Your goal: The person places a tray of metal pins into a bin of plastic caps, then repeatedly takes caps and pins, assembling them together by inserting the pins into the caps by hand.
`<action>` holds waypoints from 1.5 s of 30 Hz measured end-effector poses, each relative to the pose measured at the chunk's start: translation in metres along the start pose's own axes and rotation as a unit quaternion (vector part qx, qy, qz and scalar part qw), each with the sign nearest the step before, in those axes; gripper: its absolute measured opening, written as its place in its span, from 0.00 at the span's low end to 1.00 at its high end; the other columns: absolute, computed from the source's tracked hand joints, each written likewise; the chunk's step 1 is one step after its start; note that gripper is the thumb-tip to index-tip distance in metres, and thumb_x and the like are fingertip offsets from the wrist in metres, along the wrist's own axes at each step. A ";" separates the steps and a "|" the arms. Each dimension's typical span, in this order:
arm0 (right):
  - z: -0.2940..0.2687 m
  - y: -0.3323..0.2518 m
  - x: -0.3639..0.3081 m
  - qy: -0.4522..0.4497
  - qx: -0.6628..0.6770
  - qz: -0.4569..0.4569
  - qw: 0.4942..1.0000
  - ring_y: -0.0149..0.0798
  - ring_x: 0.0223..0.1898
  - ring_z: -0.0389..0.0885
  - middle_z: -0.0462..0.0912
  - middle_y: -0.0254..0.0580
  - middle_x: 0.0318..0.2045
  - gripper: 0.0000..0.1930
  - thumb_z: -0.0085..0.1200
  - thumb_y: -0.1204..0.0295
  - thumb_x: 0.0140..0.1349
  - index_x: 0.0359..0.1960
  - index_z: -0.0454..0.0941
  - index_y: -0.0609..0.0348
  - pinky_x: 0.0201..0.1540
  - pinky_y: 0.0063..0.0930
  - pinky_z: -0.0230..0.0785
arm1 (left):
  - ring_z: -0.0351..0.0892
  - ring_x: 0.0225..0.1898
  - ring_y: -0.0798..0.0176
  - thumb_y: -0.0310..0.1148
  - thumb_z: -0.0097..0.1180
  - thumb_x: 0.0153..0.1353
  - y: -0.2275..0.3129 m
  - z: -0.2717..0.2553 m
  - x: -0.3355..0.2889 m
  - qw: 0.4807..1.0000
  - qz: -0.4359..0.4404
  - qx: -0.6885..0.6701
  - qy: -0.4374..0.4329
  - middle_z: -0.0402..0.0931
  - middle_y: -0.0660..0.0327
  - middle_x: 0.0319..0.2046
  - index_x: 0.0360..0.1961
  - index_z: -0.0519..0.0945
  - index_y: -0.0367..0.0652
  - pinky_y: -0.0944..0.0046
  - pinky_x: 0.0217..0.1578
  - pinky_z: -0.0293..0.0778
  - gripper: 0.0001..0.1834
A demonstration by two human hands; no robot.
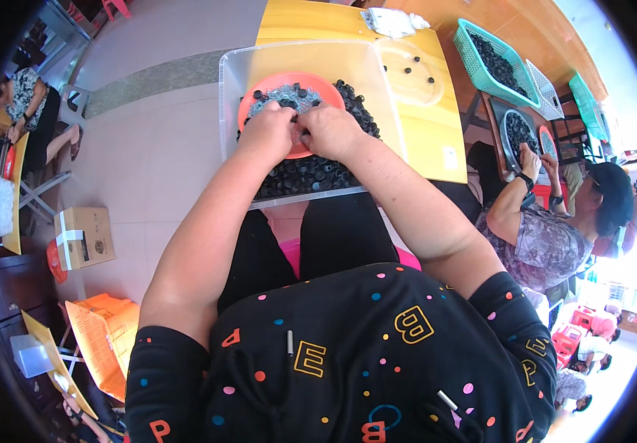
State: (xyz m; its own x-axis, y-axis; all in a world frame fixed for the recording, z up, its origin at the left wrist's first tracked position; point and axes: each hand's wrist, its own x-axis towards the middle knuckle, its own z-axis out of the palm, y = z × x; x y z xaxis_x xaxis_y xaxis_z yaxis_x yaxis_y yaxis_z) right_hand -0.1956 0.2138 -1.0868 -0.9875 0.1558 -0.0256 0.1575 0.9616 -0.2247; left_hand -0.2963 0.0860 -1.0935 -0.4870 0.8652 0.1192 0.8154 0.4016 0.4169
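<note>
- Left hand (265, 127) and right hand (331, 131) work close together over the orange plate (245, 111); cannot tell what either grip holds
- Clear bits (283, 94) and black caps (305, 177) lie plentiful; work seems unfinished, amount done unclear

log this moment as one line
left hand: over orange bowl; right hand: over orange bowl, close to left; grip: unclear; bowl: clear bits, black parts; clear bin: holds bowl, more black parts
</note>
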 end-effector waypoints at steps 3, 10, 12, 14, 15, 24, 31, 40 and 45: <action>0.011 -0.008 -0.001 0.076 0.076 -0.010 0.994 0.47 0.42 0.79 0.81 0.47 0.32 0.06 0.54 0.71 0.53 0.29 0.81 0.57 0.46 0.40 0.73 | 0.80 0.40 0.55 0.26 0.56 0.56 -0.010 -0.014 -0.008 0.986 0.021 -0.105 0.125 0.78 0.54 0.37 0.40 0.81 0.40 0.59 0.40 0.76 0.10; 0.018 -0.014 0.004 0.125 0.084 0.002 0.989 0.48 0.42 0.78 0.81 0.47 0.31 0.05 0.53 0.73 0.49 0.27 0.79 0.58 0.46 0.41 0.72 | 0.77 0.40 0.68 0.27 0.49 0.66 -0.019 -0.038 -0.066 0.748 -0.218 -0.623 0.060 0.77 0.57 0.43 0.49 0.77 0.33 0.70 0.43 0.75 0.13; 0.021 -0.019 0.005 0.135 0.085 -0.040 0.986 0.48 0.42 0.78 0.81 0.46 0.31 0.04 0.53 0.74 0.49 0.27 0.79 0.58 0.46 0.41 0.71 | 0.77 0.41 0.68 0.26 0.48 0.67 -0.019 -0.036 -0.076 0.740 -0.214 -0.635 0.055 0.76 0.57 0.45 0.50 0.76 0.33 0.70 0.45 0.75 0.13; 0.023 -0.024 0.006 0.147 0.087 -0.081 0.982 0.49 0.42 0.78 0.81 0.46 0.31 0.04 0.53 0.74 0.49 0.26 0.79 0.58 0.46 0.41 0.71 | 0.77 0.41 0.68 0.26 0.49 0.66 -0.018 -0.034 -0.079 0.731 -0.203 -0.648 0.066 0.76 0.58 0.44 0.49 0.77 0.33 0.69 0.45 0.74 0.13; 0.024 -0.027 0.006 0.133 0.053 -0.077 0.987 0.49 0.41 0.78 0.81 0.46 0.31 0.05 0.53 0.75 0.49 0.27 0.79 0.58 0.47 0.41 0.71 | 0.77 0.39 0.69 0.26 0.50 0.65 -0.018 -0.033 -0.079 0.720 -0.204 -0.660 0.066 0.77 0.59 0.41 0.48 0.77 0.34 0.70 0.43 0.75 0.12; 0.030 -0.030 0.005 0.106 0.082 -0.066 0.989 0.46 0.42 0.77 0.80 0.43 0.32 0.07 0.53 0.75 0.50 0.30 0.82 0.55 0.47 0.42 0.69 | 0.76 0.41 0.68 0.26 0.51 0.65 -0.026 -0.030 -0.083 0.704 -0.187 -0.682 0.072 0.76 0.58 0.42 0.48 0.76 0.33 0.69 0.45 0.74 0.12; 0.036 -0.036 0.011 0.139 0.024 -0.089 0.986 0.48 0.39 0.76 0.79 0.43 0.30 0.05 0.54 0.76 0.49 0.27 0.81 0.57 0.46 0.41 0.69 | 0.77 0.41 0.67 0.26 0.51 0.65 -0.033 -0.029 -0.083 0.676 -0.188 -0.707 0.090 0.76 0.58 0.43 0.48 0.76 0.33 0.69 0.45 0.74 0.12; 0.024 -0.050 0.012 0.133 0.409 0.065 0.900 0.34 0.31 0.79 0.80 0.39 0.27 0.03 0.54 0.78 0.60 0.35 0.78 0.61 0.37 0.28 0.72 | 0.77 0.38 0.70 0.27 0.52 0.64 -0.036 -0.031 -0.089 0.700 -0.181 -0.689 0.060 0.77 0.60 0.39 0.48 0.77 0.35 0.71 0.43 0.75 0.13; 0.015 -0.071 -0.003 0.137 0.550 0.050 0.822 0.25 0.32 0.78 0.82 0.34 0.30 0.05 0.54 0.79 0.61 0.39 0.77 0.63 0.38 0.20 0.71 | 0.77 0.41 0.67 0.27 0.50 0.66 -0.039 -0.036 -0.105 0.647 -0.169 -0.744 0.020 0.76 0.57 0.43 0.50 0.75 0.32 0.69 0.46 0.75 0.13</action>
State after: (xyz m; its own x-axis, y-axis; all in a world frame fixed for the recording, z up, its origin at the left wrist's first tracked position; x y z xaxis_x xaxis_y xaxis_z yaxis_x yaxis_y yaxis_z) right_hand -0.2043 0.1422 -1.0854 -0.9067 0.4124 0.0884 -0.0154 0.1771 -0.9841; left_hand -0.2885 -0.0311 -1.0895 -0.5913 0.7828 -0.1939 -0.5275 -0.1936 0.8272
